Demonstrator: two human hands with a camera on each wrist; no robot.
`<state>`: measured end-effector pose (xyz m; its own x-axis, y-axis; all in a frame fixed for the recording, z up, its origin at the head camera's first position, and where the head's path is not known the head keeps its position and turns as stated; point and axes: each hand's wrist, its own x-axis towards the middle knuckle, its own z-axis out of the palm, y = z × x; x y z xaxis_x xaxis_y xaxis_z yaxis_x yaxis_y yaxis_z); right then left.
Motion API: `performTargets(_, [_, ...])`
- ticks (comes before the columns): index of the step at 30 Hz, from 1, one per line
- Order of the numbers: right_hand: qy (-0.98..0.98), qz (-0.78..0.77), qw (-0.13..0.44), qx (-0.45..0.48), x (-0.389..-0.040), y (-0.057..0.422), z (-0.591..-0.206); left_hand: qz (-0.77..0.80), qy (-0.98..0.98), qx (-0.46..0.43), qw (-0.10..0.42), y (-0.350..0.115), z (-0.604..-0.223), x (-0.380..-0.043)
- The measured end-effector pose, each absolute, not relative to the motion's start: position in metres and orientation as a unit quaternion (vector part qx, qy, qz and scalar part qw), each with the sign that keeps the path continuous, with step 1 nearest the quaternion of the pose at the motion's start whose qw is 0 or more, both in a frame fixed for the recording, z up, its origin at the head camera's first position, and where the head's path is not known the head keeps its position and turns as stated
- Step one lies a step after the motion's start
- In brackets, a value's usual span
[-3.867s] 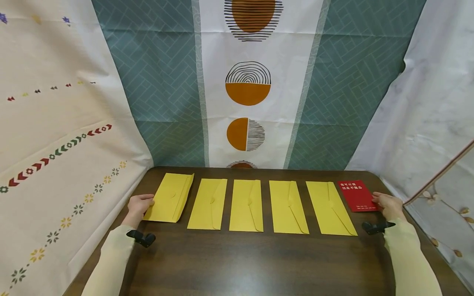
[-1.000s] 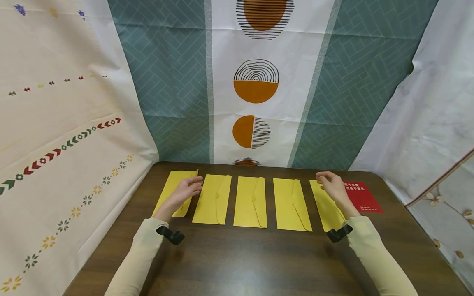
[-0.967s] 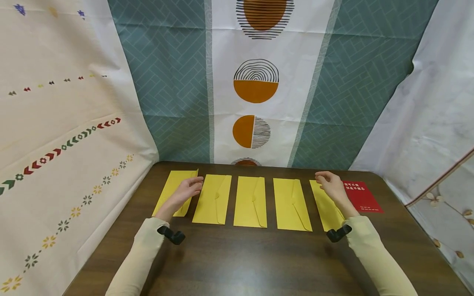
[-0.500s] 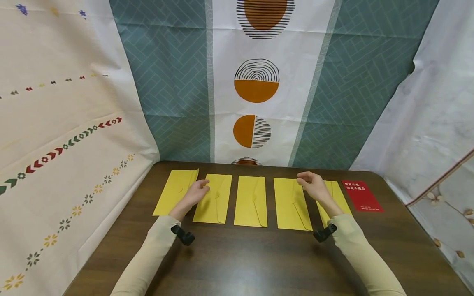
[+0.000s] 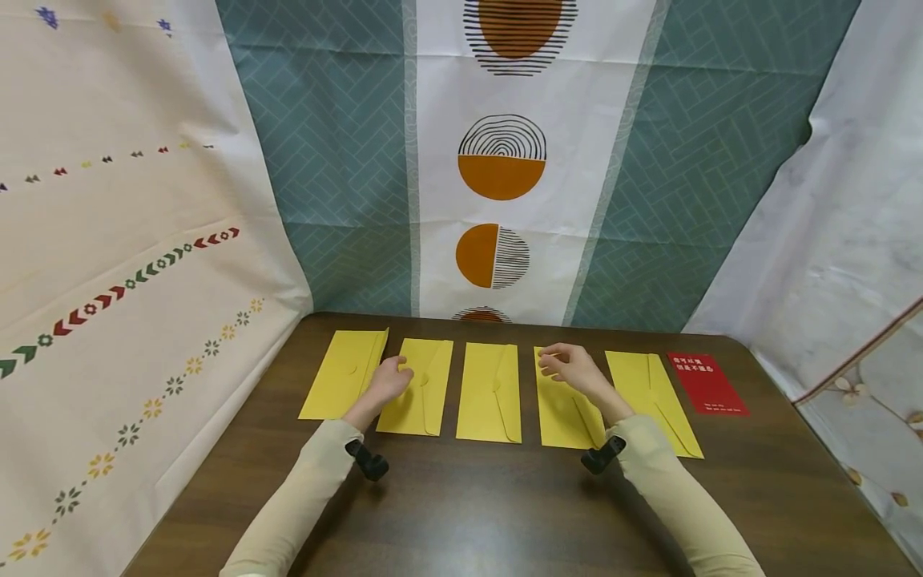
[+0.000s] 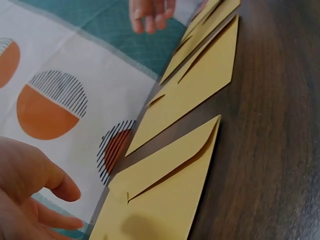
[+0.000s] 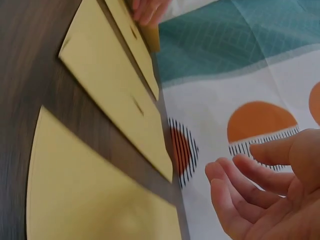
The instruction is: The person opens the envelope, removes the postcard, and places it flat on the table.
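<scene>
The left hand [image 5: 388, 379] and right hand [image 5: 573, 369], fingers [image 7: 262, 172] relaxed and ungripping, hover over yellow envelopes [image 5: 425, 405] lined up on the worktop [image 5: 476, 513].

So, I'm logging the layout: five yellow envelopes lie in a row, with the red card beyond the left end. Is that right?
Not the left end: the head view shows the red card beyond the right end. Five yellow envelopes do lie in a row.

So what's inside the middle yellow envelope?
The middle yellow envelope shows only its outside: the flap is folded over, and nothing sticks out. Whatever it holds, if anything, is hidden.
</scene>
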<state>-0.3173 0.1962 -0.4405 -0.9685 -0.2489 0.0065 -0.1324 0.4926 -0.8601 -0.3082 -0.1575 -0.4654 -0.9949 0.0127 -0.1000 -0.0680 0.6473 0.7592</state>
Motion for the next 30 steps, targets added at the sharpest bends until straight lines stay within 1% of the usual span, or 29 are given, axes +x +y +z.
performTargets(4, [0.851, -0.505, 0.077, -0.122, -0.320, 0.178, -0.440, 0.392, 0.919, -0.018, 0.047, -0.153, -0.465, -0.308])
performTargets(12, [0.836, -0.511, 0.134, -0.146, -0.319, 0.142, -0.439, 0.390, 0.919, -0.029, 0.045, -0.152, -0.468, -0.309])
performTargets(17, [0.842, -0.493, 0.164, -0.146, -0.321, 0.121, -0.440, 0.410, 0.911, -0.026, 0.047, -0.153, -0.468, -0.308])
performTargets(24, [0.817, -0.506, 0.209, -0.180, -0.321, 0.094, -0.447, 0.442, 0.895, -0.040, 0.046, -0.153, -0.468, -0.308])
performTargets(26, [0.798, -0.530, 0.225, -0.176, -0.321, 0.086, -0.450, 0.443, 0.895, -0.040, 0.045, -0.153, -0.468, -0.308])
performTargets(30, [0.758, -0.587, 0.248, -0.138, -0.321, 0.070, -0.455, 0.439, 0.896, -0.042, 0.045, -0.152, -0.469, -0.308])
